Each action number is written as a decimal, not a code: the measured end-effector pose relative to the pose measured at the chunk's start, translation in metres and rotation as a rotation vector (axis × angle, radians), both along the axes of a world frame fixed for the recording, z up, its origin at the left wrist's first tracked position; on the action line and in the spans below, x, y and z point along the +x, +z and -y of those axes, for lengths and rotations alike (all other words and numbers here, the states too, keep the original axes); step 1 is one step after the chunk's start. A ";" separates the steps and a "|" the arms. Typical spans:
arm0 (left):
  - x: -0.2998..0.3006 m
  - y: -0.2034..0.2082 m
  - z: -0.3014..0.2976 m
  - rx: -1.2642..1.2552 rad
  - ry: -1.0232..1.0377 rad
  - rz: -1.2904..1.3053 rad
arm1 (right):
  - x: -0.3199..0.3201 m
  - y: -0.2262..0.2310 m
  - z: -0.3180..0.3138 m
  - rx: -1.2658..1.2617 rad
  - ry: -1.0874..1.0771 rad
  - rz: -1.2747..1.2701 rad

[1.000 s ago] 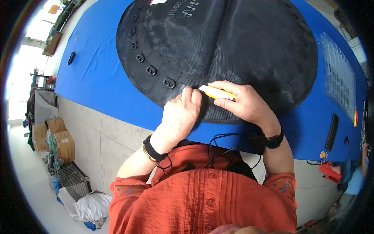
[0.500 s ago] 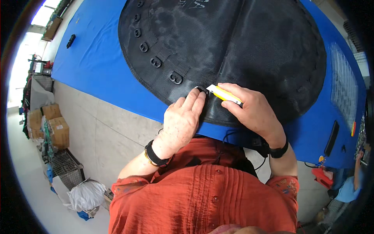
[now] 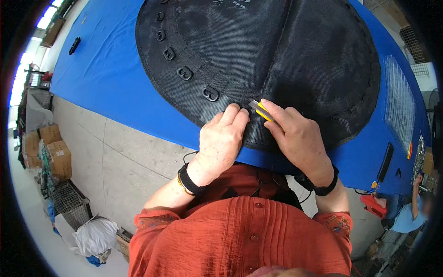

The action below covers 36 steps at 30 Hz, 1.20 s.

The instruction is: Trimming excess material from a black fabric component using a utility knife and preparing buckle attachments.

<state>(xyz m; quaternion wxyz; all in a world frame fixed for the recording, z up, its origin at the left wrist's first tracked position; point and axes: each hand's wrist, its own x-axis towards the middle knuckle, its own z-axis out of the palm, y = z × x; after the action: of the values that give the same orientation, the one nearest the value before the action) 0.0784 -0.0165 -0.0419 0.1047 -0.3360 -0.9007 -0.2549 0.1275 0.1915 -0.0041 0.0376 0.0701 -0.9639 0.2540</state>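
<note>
A large round piece of black mesh fabric (image 3: 323,69) lies over the blue table cover (image 3: 110,87). Along its left edge runs a row of black plastic rings (image 3: 210,93) held by webbing tabs. My right hand (image 3: 300,138) grips a yellow utility knife (image 3: 264,111), its blade out and pointing left, low over the fabric's near edge. Close beside the blade, my left hand (image 3: 222,138) bends its fingers down against the fabric, closed together. Those fingers hide whatever they pinch.
A black clip (image 3: 74,45) lies at the cover's far left. To the right are a black strip (image 3: 386,161) and a clear ribbed sheet (image 3: 400,94). Cardboard boxes (image 3: 60,159) and a white sack (image 3: 96,235) stand on the left floor. Another person (image 3: 407,217) is at right.
My left fingers have curled in from lying straighter over a black ring, now covered. The knife has turned and tilts more steeply, its blade a little lower and farther right.
</note>
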 end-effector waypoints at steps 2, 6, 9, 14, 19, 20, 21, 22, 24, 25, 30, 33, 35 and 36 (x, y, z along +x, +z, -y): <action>0.000 0.000 -0.002 0.015 -0.003 0.001 | 0.002 0.002 0.002 0.025 -0.005 0.003; -0.001 -0.003 -0.003 0.076 -0.017 0.012 | 0.001 -0.002 -0.001 -0.022 -0.021 0.006; -0.002 -0.005 -0.003 0.099 -0.017 -0.021 | 0.000 -0.008 -0.004 -0.112 -0.023 -0.022; -0.002 -0.011 -0.002 0.082 -0.013 -0.083 | 0.003 -0.007 -0.001 -0.123 -0.033 -0.010; -0.001 -0.013 0.000 0.123 -0.026 -0.058 | 0.001 -0.010 0.003 -0.064 -0.009 -0.045; 0.000 -0.014 0.000 0.114 -0.019 -0.059 | 0.000 -0.008 0.005 -0.034 -0.014 -0.056; 0.001 -0.014 0.000 0.106 -0.011 -0.060 | 0.000 -0.008 0.006 -0.003 -0.019 -0.067; 0.001 -0.014 -0.001 0.104 -0.011 -0.060 | -0.001 -0.008 0.006 -0.005 -0.019 -0.066; 0.002 -0.014 -0.001 0.093 0.001 -0.083 | -0.002 -0.008 0.007 0.021 -0.002 -0.076; 0.002 -0.014 -0.001 0.093 -0.001 -0.080 | -0.002 -0.007 0.006 0.021 -0.004 -0.074; 0.003 -0.018 -0.002 0.107 -0.004 -0.099 | -0.001 -0.004 0.004 0.025 0.003 -0.055; 0.003 -0.018 -0.003 0.115 -0.004 -0.105 | -0.004 -0.004 0.004 0.131 0.029 -0.132; 0.003 -0.018 -0.003 0.116 -0.006 -0.101 | -0.007 -0.001 0.005 0.188 0.044 -0.170; 0.003 -0.018 -0.003 0.116 -0.008 -0.098 | -0.008 0.000 0.006 0.244 0.058 -0.210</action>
<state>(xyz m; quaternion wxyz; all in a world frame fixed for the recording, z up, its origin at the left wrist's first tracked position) 0.0811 -0.0138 -0.0601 0.1670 -0.3451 -0.8767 -0.2904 0.1193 0.1857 -0.0040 0.1219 0.1282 -0.9759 0.1275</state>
